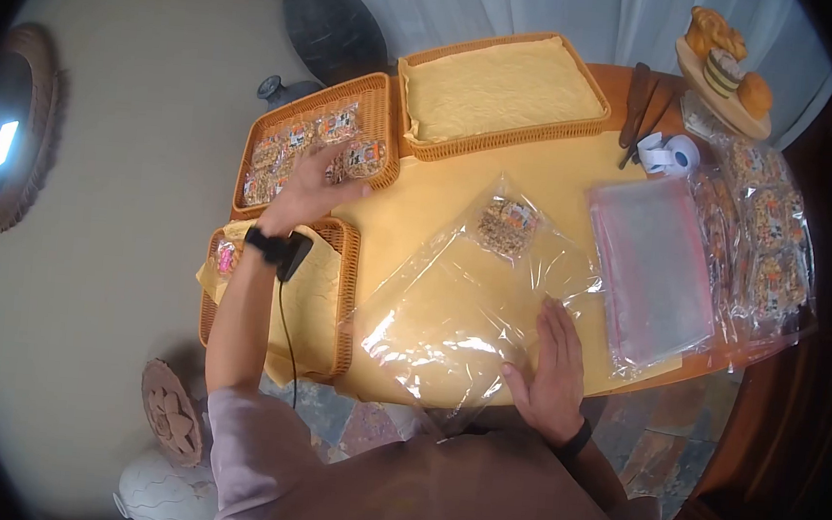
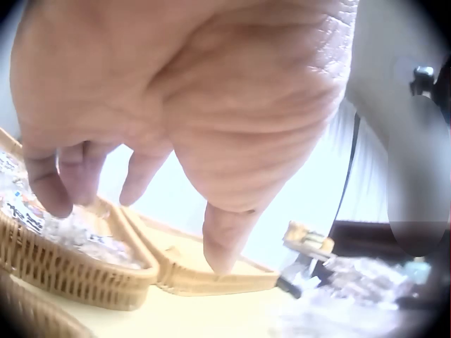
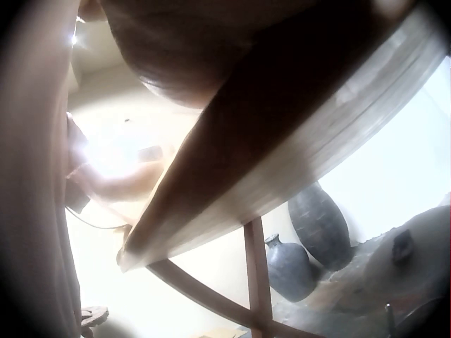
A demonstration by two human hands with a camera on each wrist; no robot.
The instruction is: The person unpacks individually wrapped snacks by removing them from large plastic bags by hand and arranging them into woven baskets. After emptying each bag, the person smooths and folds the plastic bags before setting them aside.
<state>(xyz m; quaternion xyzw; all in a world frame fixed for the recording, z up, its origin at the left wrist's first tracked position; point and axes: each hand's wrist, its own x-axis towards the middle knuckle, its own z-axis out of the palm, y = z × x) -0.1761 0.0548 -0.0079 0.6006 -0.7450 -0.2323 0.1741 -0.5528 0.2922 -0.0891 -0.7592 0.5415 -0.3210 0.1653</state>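
Observation:
My left hand (image 1: 316,192) reaches over a wicker tray (image 1: 385,121) of small clear packets (image 1: 270,159) with a nut-like filling. In the left wrist view the fingers of the left hand (image 2: 176,105) hang down loosely beside the packets, apart from the thumb, with nothing visible between them. My right hand (image 1: 553,378) lies with fingers straight on the near right part of a large clear plastic bag (image 1: 440,321). One nut-filled packet (image 1: 507,226) sits at the bag's far corner. In the right wrist view the table edge hides most of the right hand.
Another wicker tray (image 1: 504,135), lined with yellow paper, stands at the back; a paper-lined basket (image 1: 346,303) is at near left. Rightward lie a stack of clear bags (image 1: 652,269), filled bags (image 1: 774,239), a white tape roll (image 1: 678,156) and a bread stand (image 1: 731,104).

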